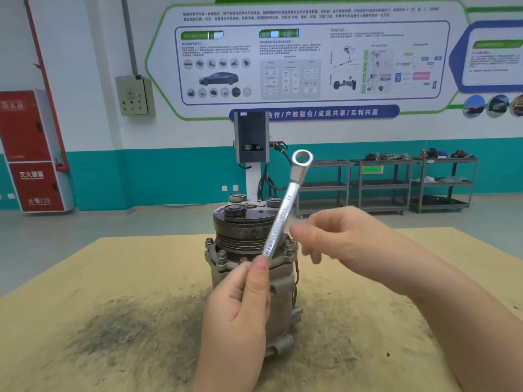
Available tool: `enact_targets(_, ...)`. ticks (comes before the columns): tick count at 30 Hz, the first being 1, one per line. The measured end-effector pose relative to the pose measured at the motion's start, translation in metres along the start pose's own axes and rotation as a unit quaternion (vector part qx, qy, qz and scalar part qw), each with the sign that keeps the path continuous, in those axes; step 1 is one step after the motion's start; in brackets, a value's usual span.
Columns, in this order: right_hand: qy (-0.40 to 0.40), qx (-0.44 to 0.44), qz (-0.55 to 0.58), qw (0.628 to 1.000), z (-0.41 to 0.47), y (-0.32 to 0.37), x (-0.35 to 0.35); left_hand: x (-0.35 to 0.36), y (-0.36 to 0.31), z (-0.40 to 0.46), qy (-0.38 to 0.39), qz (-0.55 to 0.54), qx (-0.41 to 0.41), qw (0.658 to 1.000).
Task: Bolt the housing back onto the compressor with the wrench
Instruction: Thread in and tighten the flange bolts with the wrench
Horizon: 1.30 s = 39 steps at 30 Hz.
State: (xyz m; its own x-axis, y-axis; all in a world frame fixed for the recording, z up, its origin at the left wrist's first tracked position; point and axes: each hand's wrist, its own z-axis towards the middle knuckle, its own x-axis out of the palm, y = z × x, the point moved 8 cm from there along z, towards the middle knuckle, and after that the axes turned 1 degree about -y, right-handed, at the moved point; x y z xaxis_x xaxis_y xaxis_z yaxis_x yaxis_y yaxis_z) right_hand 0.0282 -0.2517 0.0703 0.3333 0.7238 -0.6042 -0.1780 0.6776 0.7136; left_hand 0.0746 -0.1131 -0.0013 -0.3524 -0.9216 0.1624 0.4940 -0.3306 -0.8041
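Red fire cabinet point(32, 151) way over at 9 o'clock against the wall, grey electrical box point(135, 95) up around 10. Big info poster point(308, 59) across the wall at 12, grey charging post point(251, 141) just under it, directly behind the compressor. Row of metal carts point(386, 183) off at 2 o'clock with some parts piled on top, too blurry to name.

Tan bench point(113, 278) in front, with a dark sooty smudge point(121, 329) at about 8 o'clock from the compressor. Nothing sitting between the hands and the work, though the left hand and the wrench shaft cover a good chunk of the body.

Compressor point(249, 236) standing upright dead centre of the bench, pulley end up, black clutch plate on top, grooved pulley below it. Grimy aluminium housing point(283, 292) under that, with bolt heads point(221, 254) poking up round the flange.

Left hand point(240, 315) down at 6 o'clock, curled round the lower end of the wrench point(285, 210), thumb pressed up along the shaft. Shiny ring spanner, tilted up toward 1 o'clock, ring end up in the air above the compressor, not on any bolt.

Right hand point(336, 236) at 3 o'clock, blurred, fingers loosely bent, fingertips right beside the shaft's middle. Can't tell whether actually touching or gripping.
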Motion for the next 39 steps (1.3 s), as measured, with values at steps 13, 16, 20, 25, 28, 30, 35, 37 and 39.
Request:
enact_targets(13, -0.148, -0.275, -0.449, 0.837, -0.018, 0.044, -0.003, 0.013, -0.017, -0.014, 0.040, 0.058, 0.055, 0.996)
enact_targets(16, -0.147, -0.077, -0.384, 0.909, 0.021, 0.010, -0.044, -0.018, -0.025, -0.005, -0.098, 0.092, 0.116, 0.984)
enact_targets(20, -0.131, 0.025, -0.397, 0.908, 0.054, -0.025, -0.054, -0.044, 0.007, 0.019, -0.103, 0.141, 0.001, 0.985)
enact_targets(25, -0.105, 0.009, -0.433, 0.895, 0.073, -0.035, -0.047, -0.037, 0.049, 0.028, 0.072, 0.105, -0.152, 0.980)
enact_targets(28, -0.056, -0.007, -0.428, 0.902, 0.083, -0.037, -0.039, -0.040, 0.055, 0.031, 0.070, 0.098, -0.158, 0.980)
enact_targets(30, -0.010, -0.020, -0.421, 0.907, 0.088, -0.037, -0.032, -0.040, 0.055, 0.034, 0.069, 0.103, -0.154, 0.980)
enact_targets(35, 0.087, 0.002, -0.383, 0.920, 0.080, -0.044, -0.022, -0.041, 0.054, 0.034, 0.069, 0.117, -0.142, 0.981)
enact_targets(37, 0.096, 0.003, -0.389, 0.916, 0.073, -0.045, -0.024, -0.042, 0.054, 0.034, 0.067, 0.118, -0.137, 0.981)
enact_targets(39, 0.099, 0.006, -0.387, 0.916, 0.070, -0.043, -0.029, -0.043, 0.056, 0.034, 0.061, 0.118, -0.132, 0.982)
